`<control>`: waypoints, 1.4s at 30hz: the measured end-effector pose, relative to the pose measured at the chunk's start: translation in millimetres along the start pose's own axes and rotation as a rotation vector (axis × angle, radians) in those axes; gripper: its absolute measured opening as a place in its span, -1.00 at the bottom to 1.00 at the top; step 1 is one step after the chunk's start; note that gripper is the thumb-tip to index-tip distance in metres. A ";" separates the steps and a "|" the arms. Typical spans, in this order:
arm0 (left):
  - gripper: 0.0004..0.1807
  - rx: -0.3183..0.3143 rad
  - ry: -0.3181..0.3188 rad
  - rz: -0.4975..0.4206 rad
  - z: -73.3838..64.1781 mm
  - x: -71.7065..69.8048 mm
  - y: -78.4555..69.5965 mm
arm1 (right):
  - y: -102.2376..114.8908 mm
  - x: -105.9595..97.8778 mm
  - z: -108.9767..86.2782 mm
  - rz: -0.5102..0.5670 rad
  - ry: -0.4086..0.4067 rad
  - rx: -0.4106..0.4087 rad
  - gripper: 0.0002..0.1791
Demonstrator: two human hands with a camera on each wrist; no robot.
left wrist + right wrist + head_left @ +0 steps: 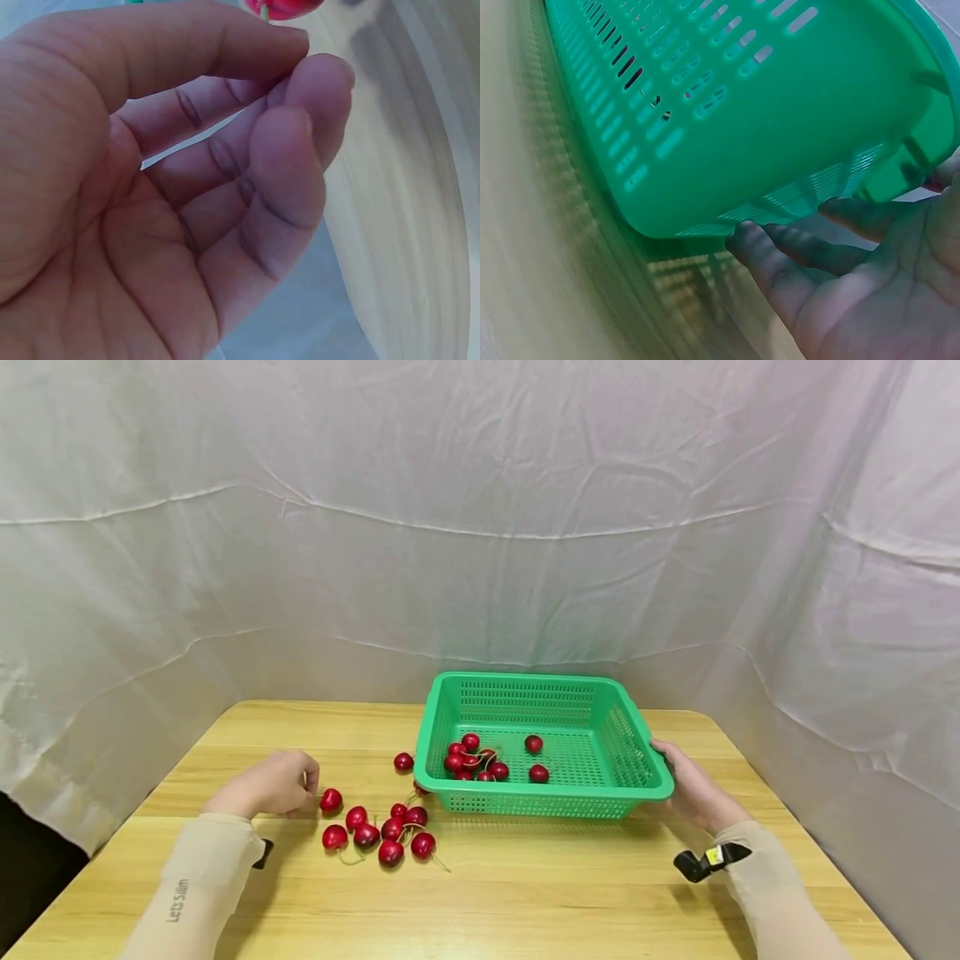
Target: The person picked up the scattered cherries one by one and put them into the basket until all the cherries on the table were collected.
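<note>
My left hand [276,785] hovers at the left of the table, fingers loosely bent. In the left wrist view, the thumb [270,45] comes close to the fingertips, and the visible palm holds nothing. Just beside that hand is a red cherry [331,800]; part of a cherry [285,6] with its stem shows beyond the thumb. My right hand [693,789] grips the right end of a green plastic basket [540,791], thumb at the rim and fingers [765,259] against the slotted end wall. Several cherries [454,762] lie inside, mostly at its left.
Several more cherries [391,853], some with stems, are scattered on the wooden table [495,893] left of the basket. One cherry [403,762] lies close by the basket's left wall. White cloth [480,585] hangs behind the table and along its sides.
</note>
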State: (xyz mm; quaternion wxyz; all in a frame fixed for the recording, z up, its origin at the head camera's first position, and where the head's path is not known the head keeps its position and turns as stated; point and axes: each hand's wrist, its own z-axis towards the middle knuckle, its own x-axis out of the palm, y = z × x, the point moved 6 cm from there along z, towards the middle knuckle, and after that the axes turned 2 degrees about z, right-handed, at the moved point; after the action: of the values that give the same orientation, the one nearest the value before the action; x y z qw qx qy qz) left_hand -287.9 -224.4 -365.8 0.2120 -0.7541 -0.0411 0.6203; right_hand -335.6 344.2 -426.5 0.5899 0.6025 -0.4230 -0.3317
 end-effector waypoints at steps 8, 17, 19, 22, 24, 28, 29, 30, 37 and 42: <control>-0.81 0.035 -0.029 0.046 -2.2 -7.7 -4.4 | -3.0 -1.8 1.6 -0.068 -0.051 0.071 -0.34; -0.84 0.084 -0.069 0.025 -10.6 -21.7 -11.6 | -1.1 3.4 5.4 -0.095 -0.007 0.073 -0.21; -0.85 0.093 -0.079 0.025 -13.1 -25.3 -13.0 | -1.0 3.5 6.2 -0.104 -0.007 0.078 -0.19; -0.85 0.113 -0.096 0.032 -14.1 -31.2 -17.7 | -1.4 1.7 5.7 -0.116 -0.027 0.085 -0.17; -0.85 0.133 -0.104 0.040 -13.4 -35.7 -22.6 | -2.0 0.5 4.5 -0.114 -0.040 0.087 -0.17; -0.83 0.171 -0.134 0.073 -11.5 -46.2 -35.3 | -2.9 -0.8 2.0 -0.100 -0.050 0.079 -0.18; -0.83 0.176 -0.138 0.077 -11.3 -48.5 -38.7 | -3.2 -1.2 2.1 -0.099 -0.055 0.075 -0.18; -0.83 0.181 -0.143 0.082 -11.0 -50.5 -42.1 | -3.5 -1.6 2.1 -0.099 -0.062 0.073 -0.17; -0.84 0.234 -0.174 0.132 -6.8 -60.8 -60.0 | -4.4 -0.1 3.4 -0.111 -0.064 0.056 -0.16; -0.81 0.275 -0.207 0.163 -2.6 -69.2 -77.4 | -4.9 -0.3 2.9 -0.103 -0.073 0.051 -0.18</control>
State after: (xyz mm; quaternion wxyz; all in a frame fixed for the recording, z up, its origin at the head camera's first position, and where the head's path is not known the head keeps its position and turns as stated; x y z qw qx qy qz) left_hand -285.6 -177.4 -273.2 0.2568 -0.6512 0.0836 0.7092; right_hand -337.8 343.0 -431.6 0.5406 0.6258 -0.4212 -0.3724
